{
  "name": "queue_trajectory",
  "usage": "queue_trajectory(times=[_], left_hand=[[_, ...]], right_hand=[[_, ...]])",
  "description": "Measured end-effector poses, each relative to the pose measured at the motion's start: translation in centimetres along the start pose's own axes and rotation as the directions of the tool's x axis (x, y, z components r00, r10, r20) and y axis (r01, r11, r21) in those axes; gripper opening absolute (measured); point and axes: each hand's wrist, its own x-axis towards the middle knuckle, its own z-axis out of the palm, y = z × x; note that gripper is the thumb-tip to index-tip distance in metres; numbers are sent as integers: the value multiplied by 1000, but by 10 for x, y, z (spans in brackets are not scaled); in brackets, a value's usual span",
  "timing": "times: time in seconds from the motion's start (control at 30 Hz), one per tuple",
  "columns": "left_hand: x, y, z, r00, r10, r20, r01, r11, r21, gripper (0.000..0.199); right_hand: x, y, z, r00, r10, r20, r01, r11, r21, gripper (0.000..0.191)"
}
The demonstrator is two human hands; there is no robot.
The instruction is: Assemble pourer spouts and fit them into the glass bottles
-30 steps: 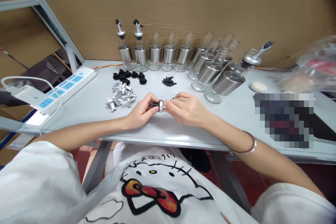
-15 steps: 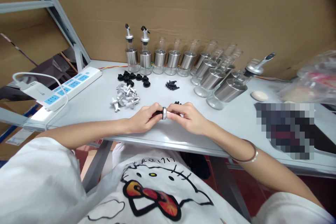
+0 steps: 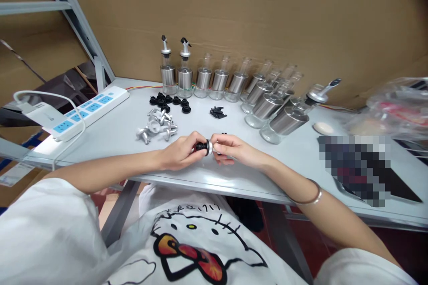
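Near the table's front edge, my left hand (image 3: 183,151) pinches a pourer stopper (image 3: 209,147) by its ribbed black plug, the silver collar facing right. My right hand (image 3: 236,149) has thumb and index finger on the spout end of the same stopper; its other fingers are curled below, and the spout is mostly hidden. Beyond my left hand lie a heap of silver spout pieces (image 3: 155,124) and a group of black ribbed plugs (image 3: 170,100). A small pile of black slim caps (image 3: 218,112) lies farther back in the middle.
Several glass bottles with steel sleeves (image 3: 237,82) stand along the back and right, some with pourers fitted. A white power strip (image 3: 90,109) is at left. At right are a white oval object (image 3: 323,128) and a plastic bag (image 3: 394,111).
The black plug shows more between the left fingers. My right hand's lower fingers have moved down and spread a little around the spout end. The whole view has shifted slightly.
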Motion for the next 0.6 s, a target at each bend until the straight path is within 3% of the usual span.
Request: queue_trajectory(times=[0.13, 0.27, 0.4, 0.6], left_hand=[[1, -4, -7, 986, 168, 24, -166, 984, -64, 29], [5, -3, -8, 996, 86, 15, -85, 996, -41, 29], [7, -3, -5, 999, 43, -3, -43, 989, -138, 26], [6, -16, -6, 995, -38, 97, 50, 991, -124, 27]], right_hand=[[-2, -1, 0, 999, 27, -40, -27, 1000, 4, 42], [-1, -2, -2, 995, 11, -97, -12, 1000, -16, 45], [0, -3, -1, 993, 5, -116, -9, 999, -32, 44], [1, 0, -1, 975, 48, -219, -79, 987, -136, 42]])
